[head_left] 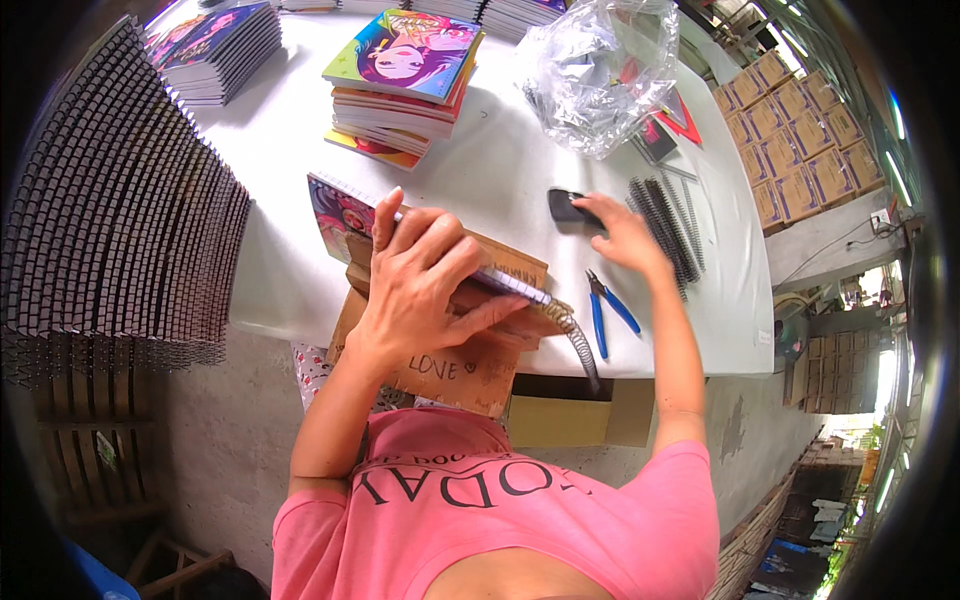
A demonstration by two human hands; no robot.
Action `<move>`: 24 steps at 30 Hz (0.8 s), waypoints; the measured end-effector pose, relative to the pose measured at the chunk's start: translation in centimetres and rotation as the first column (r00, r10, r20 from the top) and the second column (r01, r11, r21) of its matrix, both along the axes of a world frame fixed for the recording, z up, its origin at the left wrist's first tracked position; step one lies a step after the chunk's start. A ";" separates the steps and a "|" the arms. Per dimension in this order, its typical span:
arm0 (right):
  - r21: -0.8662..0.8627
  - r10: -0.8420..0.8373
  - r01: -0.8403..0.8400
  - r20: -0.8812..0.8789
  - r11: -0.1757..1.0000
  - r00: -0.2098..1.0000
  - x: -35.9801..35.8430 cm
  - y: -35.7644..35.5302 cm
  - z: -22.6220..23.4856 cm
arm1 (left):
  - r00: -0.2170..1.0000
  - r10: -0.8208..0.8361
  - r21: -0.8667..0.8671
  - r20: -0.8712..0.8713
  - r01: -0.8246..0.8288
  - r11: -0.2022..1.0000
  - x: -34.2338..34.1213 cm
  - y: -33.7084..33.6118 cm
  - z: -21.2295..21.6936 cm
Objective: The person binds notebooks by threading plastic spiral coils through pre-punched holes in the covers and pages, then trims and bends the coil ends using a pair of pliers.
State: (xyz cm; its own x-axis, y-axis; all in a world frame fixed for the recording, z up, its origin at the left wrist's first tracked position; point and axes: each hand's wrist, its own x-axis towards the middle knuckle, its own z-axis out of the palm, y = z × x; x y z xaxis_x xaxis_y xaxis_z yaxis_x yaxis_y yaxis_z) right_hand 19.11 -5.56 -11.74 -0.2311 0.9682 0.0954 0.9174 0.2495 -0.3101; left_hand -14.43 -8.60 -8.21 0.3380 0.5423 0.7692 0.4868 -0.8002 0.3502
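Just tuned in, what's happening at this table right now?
A person's left hand presses a notebook down on a brown board at the white table's near edge, a wire coil sticking out of its end. The right hand reaches to a small black object beside loose black coils. Blue pliers lie nearby.

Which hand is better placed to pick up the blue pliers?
Right, probably. The right hand is free on a small black object, close to the blue pliers; the left hand holds the notebook.
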 end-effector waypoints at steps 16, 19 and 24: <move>-0.008 0.134 -0.219 -0.771 0.976 0.622 -10.4 -5.3 5.3 | 0.998 0.054 -0.092 -0.025 -0.056 0.994 0.7 -1.2 0.8; 0.442 0.573 -0.410 -0.767 0.798 0.288 -12.7 -6.5 7.4 | 0.997 0.068 -0.097 -0.029 -0.071 0.993 0.6 -1.3 0.6; 0.095 0.201 -0.410 -0.954 0.907 0.223 -11.1 -4.3 7.2 | 0.995 0.008 -0.133 0.094 0.004 0.991 0.6 -1.4 0.0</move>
